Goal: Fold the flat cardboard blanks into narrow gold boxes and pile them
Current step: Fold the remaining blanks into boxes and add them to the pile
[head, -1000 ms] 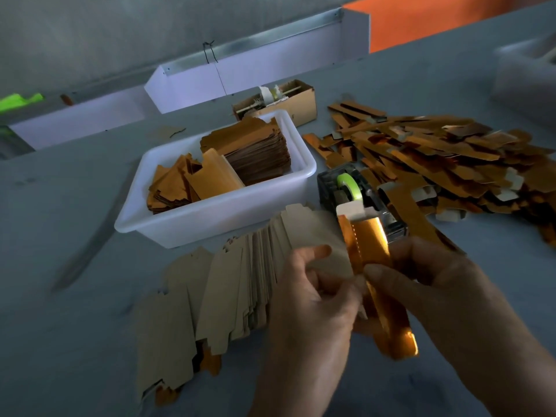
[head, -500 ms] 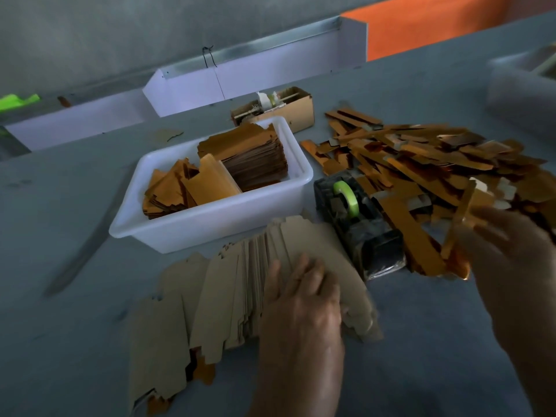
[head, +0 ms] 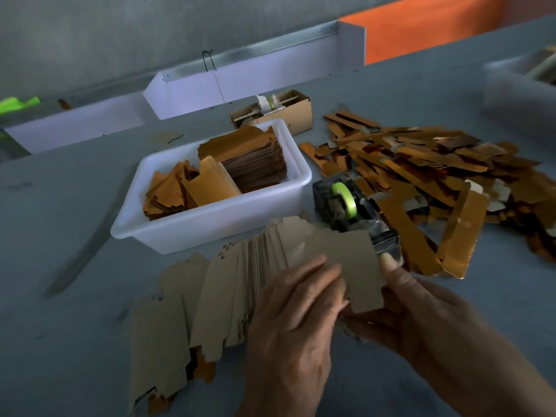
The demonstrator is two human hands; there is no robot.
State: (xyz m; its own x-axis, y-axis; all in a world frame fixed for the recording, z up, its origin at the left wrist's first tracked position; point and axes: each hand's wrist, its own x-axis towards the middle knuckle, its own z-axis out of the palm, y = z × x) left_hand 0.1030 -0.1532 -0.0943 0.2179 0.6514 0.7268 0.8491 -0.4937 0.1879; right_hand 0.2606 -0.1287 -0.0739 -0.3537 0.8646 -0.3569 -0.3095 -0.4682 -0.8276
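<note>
My left hand (head: 296,320) lies knuckles up, fingers curled over one flat blank (head: 340,260); my right hand (head: 421,314) pinches its far edge, thumb up. The blank is lifted, brown side showing. Left of my hands fans one row of blanks (head: 192,299) on the counter (head: 60,296). Beyond: one tape dispenser (head: 352,215), one white tub (head: 210,224). Right: one pile of gold boxes (head: 436,164).
</note>
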